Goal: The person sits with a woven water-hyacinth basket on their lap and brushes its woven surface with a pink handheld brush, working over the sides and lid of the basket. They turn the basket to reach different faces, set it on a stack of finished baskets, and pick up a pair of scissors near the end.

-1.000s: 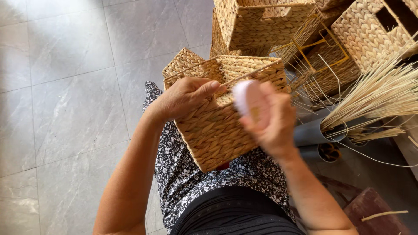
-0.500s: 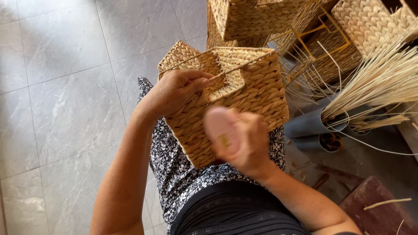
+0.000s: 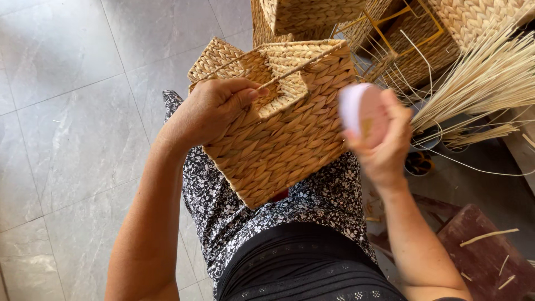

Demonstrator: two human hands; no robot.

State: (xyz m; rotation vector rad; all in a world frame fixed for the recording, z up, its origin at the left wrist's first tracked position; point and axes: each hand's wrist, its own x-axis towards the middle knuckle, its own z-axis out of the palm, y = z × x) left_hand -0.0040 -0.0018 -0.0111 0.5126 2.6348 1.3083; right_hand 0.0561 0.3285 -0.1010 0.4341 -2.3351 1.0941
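The woven basket [image 3: 281, 122] lies tilted on the person's lap, and the left hand [image 3: 214, 108] grips its rim with fingers curled tight. The right hand [image 3: 382, 139] has moved from the basket's front to its right side, fingers wrapped around a pale round object [image 3: 359, 108] (blurred). No labels show on the baskets stacked at far right [image 3: 312, 14].

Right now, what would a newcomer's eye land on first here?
The woven basket in the middle, resting on the person's lap, with the left hand gripping its rim. Just right of it, the right hand holds a blurred pink round thing. A sheaf of pale straw fans out at upper right.
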